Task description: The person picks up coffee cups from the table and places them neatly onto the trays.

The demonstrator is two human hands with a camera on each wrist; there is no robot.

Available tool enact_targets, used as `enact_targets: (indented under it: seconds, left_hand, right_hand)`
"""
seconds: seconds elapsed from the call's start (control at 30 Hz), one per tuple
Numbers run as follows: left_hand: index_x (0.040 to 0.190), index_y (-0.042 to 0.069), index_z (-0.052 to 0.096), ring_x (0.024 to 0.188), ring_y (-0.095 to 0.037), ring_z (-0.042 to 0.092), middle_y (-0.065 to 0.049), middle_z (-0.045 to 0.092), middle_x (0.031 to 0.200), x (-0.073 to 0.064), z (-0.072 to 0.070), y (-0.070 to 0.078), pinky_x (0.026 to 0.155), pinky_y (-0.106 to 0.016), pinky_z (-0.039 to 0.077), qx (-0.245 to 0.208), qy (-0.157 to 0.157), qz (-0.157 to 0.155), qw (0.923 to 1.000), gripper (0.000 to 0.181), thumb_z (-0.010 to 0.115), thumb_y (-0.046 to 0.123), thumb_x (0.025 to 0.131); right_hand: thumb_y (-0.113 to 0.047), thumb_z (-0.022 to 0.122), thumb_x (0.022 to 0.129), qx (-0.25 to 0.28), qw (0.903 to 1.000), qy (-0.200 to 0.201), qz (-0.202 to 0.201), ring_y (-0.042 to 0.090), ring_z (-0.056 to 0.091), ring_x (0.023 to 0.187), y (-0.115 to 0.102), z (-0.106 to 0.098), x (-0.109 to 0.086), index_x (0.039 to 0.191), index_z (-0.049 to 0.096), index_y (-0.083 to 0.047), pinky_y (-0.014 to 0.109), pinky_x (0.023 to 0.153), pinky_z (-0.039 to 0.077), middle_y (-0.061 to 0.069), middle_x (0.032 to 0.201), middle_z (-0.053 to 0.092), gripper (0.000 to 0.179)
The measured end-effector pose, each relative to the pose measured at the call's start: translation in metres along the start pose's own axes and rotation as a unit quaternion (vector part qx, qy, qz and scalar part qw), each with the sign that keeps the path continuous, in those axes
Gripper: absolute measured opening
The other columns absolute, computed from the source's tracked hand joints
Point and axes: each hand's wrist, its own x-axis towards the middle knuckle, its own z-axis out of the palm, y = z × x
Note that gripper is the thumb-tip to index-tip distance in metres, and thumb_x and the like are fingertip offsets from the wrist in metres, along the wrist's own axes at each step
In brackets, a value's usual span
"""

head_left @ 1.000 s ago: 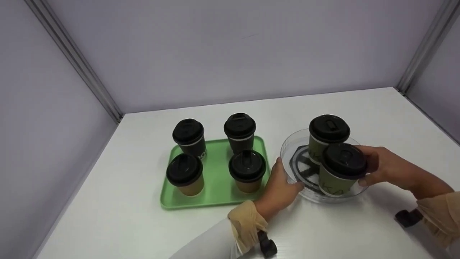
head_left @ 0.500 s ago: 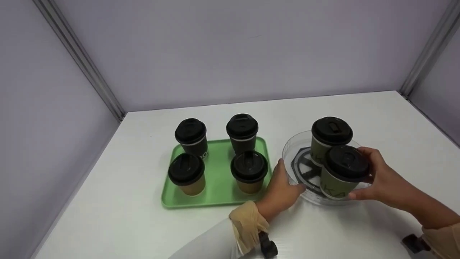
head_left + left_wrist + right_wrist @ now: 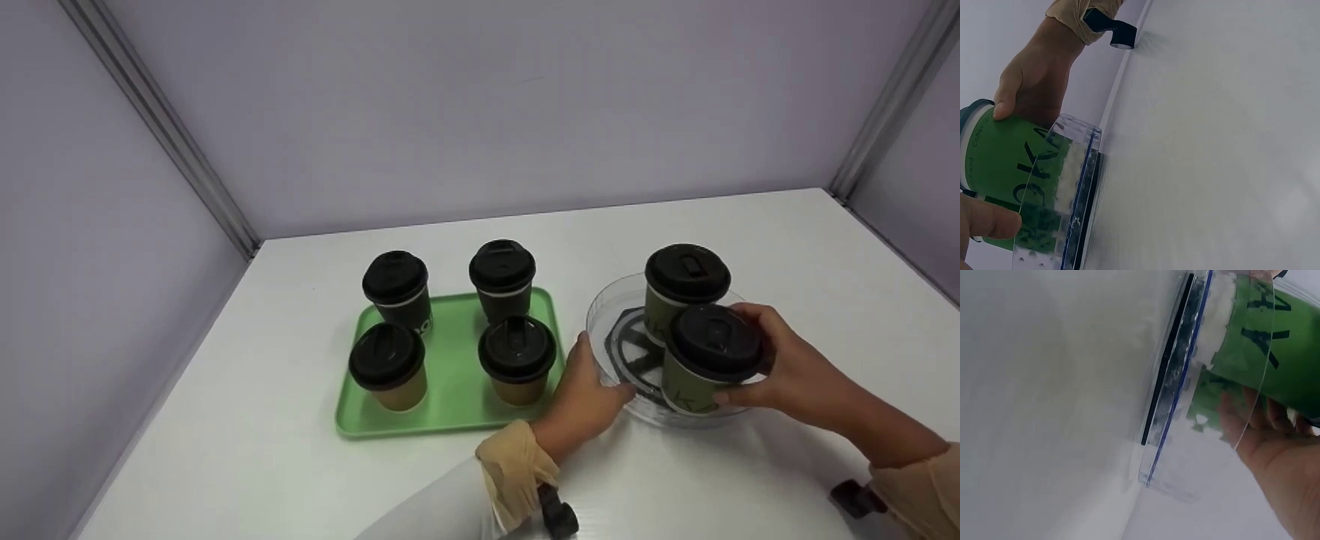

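Note:
My right hand (image 3: pixel 787 379) grips a lidded paper coffee cup with a green sleeve (image 3: pixel 694 386), thumb at its front and fingers behind. This cup stands inside the near right part of a clear round tray (image 3: pixel 611 300) with a dark spoked base. Right behind it is a second green coffee cup (image 3: pixel 664 307), partly hidden by the first. At the tray's left side, my left hand (image 3: pixel 581 401) holds the rim between thumb and fingers. The right wrist view shows the right-hand fingers (image 3: pixel 1264 419) around the green sleeve, seen partly through the tray's clear wall.
A green rectangular tray (image 3: pixel 454 360) lies to the left, bearing two black coffee cups (image 3: pixel 405 309) at the back and two brown ones (image 3: pixel 405 391) in front, all with black lids. Walls (image 3: pixel 480 112) enclose the white table (image 3: pixel 247 390) at the back and sides.
The right hand has shifted its hold on the front green cup, its thumb moving left across the sleeve. The cup has turned slightly and edged left. The left hand stays at the rim.

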Motion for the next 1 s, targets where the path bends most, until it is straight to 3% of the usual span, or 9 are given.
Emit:
enact_targets:
  seconds: [0.2, 0.33, 0.5, 1.0]
  left_hand:
    - [0.152, -0.007, 0.014, 0.143, -0.028, 0.018, -0.021, 0.019, 0.156, 0.001, -0.001, 0.001, 0.115, -0.037, 0.018, -0.005, 0.002, 0.006, 1.0, 0.09, 0.07, 0.009, 0.083]
    - [0.152, -0.006, 0.013, 0.143, -0.027, 0.017, -0.02, 0.019, 0.156, 0.0, -0.003, 0.001, 0.115, -0.038, 0.019, -0.004, -0.002, 0.005, 1.0, 0.09, 0.07, 0.009, 0.083]
    - [0.152, -0.005, 0.014, 0.144, -0.027, 0.017, -0.019, 0.02, 0.156, 0.0, -0.004, 0.001, 0.114, -0.038, 0.02, -0.01, -0.003, 0.004, 0.9999, 0.09, 0.07, 0.008, 0.083]
    - [0.152, -0.006, 0.013, 0.143, -0.026, 0.017, -0.02, 0.019, 0.156, 0.001, -0.005, 0.001, 0.114, -0.036, 0.02, -0.008, -0.001, 0.006, 0.9999, 0.091, 0.069, 0.007, 0.081]
  right_hand:
    - [0.012, 0.085, 0.062, 0.081, 0.9946, -0.045, -0.046, 0.008, 0.05, 0.12, 0.006, -0.012, 0.003, 0.144, 0.033, -0.002, 0.021, 0.09, 0.047, 0.005, 0.134, 0.049, 0.098]
    - [0.014, 0.084, 0.062, 0.112, 0.9897, -0.075, -0.047, 0.011, 0.051, 0.12, 0.008, -0.014, 0.005, 0.146, 0.033, -0.002, 0.024, 0.09, 0.049, 0.005, 0.134, 0.05, 0.099]
    - [0.013, 0.083, 0.064, 0.119, 0.9873, -0.094, -0.046, 0.012, 0.051, 0.12, 0.008, -0.014, 0.009, 0.147, 0.033, -0.002, 0.025, 0.091, 0.049, 0.008, 0.134, 0.05, 0.098]
    - [0.01, 0.083, 0.066, 0.112, 0.9868, -0.103, -0.055, 0.01, 0.052, 0.121, 0.013, -0.014, 0.01, 0.144, 0.036, 0.0, 0.024, 0.091, 0.048, 0.004, 0.134, 0.053, 0.092]
